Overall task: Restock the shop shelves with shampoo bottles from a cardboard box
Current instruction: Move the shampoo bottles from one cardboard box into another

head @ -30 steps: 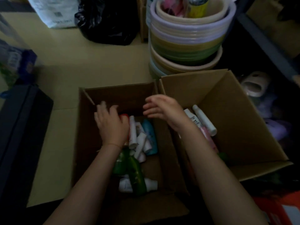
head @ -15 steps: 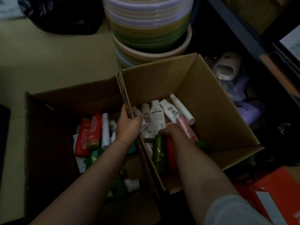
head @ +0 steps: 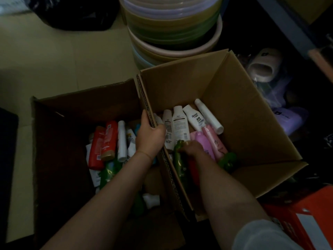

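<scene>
Two open cardboard boxes stand side by side on the floor, both holding several shampoo bottles. The left box holds red bottles, white and green ones. The right box holds white bottles, pink bottles and a green bottle. My left hand grips the wall between the two boxes. My right hand is down inside the right box, its fingers curled round the top of the green bottle.
A stack of plastic basins stands just behind the boxes. A black bag lies at the back left. Dark shelving with a metal post and lilac items is on the right. A red carton sits at the near right.
The view shifted right from the left box to the right box. My left hand moved onto the dividing wall and my right hand went down among the bottles in the right box.
</scene>
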